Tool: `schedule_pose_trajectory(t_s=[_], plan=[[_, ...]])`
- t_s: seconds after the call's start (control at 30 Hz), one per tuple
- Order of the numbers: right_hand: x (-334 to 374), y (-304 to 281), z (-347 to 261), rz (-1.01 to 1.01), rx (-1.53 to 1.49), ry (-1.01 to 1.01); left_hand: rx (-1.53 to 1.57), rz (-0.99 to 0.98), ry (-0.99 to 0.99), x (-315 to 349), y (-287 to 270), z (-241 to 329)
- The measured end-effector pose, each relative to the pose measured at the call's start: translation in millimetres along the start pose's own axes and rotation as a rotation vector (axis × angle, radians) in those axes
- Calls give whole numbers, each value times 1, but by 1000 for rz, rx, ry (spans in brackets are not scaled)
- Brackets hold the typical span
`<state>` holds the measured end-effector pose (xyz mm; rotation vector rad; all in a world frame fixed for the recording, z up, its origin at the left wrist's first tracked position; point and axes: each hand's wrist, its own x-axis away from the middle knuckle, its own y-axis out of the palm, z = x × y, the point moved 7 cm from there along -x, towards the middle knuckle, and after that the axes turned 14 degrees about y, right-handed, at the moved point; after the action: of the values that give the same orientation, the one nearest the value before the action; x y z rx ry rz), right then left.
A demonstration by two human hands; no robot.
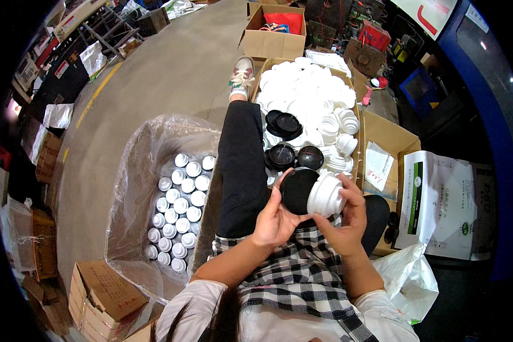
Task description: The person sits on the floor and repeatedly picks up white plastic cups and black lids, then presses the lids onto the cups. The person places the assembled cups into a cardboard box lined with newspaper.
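Note:
Above my lap, my left hand (pixel 272 221) is closed around a black round cap-like piece (pixel 297 192). Fingers and thumb of my right hand (pixel 349 223) grip a white ribbed plastic piece (pixel 327 195) right beside it. The two pieces sit side by side and seem to touch; whether they are joined, I cannot tell. Just beyond my hands, a black dome-shaped piece (pixel 310 157), a black cup-like piece (pixel 281 155) and black discs (pixel 284 124) lie on a heap of white plastic pieces (pixel 302 85) that fills a cardboard box.
Left of my leg, a box with a clear plastic liner (pixel 132 171) holds rows of white stepped pieces (pixel 180 205). A closed carton (pixel 109 290) stands near lower left. Ahead is an open carton (pixel 272 43) with a red item. White printed sheeting (pixel 439 211) lies at right.

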<state>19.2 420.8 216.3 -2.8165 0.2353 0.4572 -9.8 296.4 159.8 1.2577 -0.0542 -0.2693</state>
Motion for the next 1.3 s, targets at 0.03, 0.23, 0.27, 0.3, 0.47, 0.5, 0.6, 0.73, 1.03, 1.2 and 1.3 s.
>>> schedule_pose_trajectory(t_s=[0.03, 0.23, 0.27, 0.3, 0.47, 0.5, 0.6, 0.73, 1.03, 1.2, 1.3], plan=[[1, 3, -5, 7, 88, -39, 17, -21, 70, 0, 0, -1], [3, 15, -17, 33, 245, -115, -187, -61, 164, 3, 3, 1], [3, 16, -17, 39, 251, -121, -199, -61, 168, 3, 3, 1], [3, 17, -17, 34, 252, -120, -217, -76, 177, 3, 3, 1], [1, 20, -20, -2, 254, -105, -323, -85, 153, 7, 5, 2], [0, 20, -20, -1, 253, -109, -328, -92, 152, 7, 5, 2], [0, 21, -20, 1, 251, -117, -348, -88, 155, 8, 4, 2], [0, 22, -19, 1, 243, -112, -349, -84, 151, 8, 3, 1], [-1, 26, -3, -77, 300, -126, -716, -213, 328, 3, -7, 10], [-20, 12, 41, -31, -445, 230, -701, -150, 258, -6, -15, 10], [-25, 22, 72, -51, -502, 506, -842, -244, 295, -5, -13, -3]])
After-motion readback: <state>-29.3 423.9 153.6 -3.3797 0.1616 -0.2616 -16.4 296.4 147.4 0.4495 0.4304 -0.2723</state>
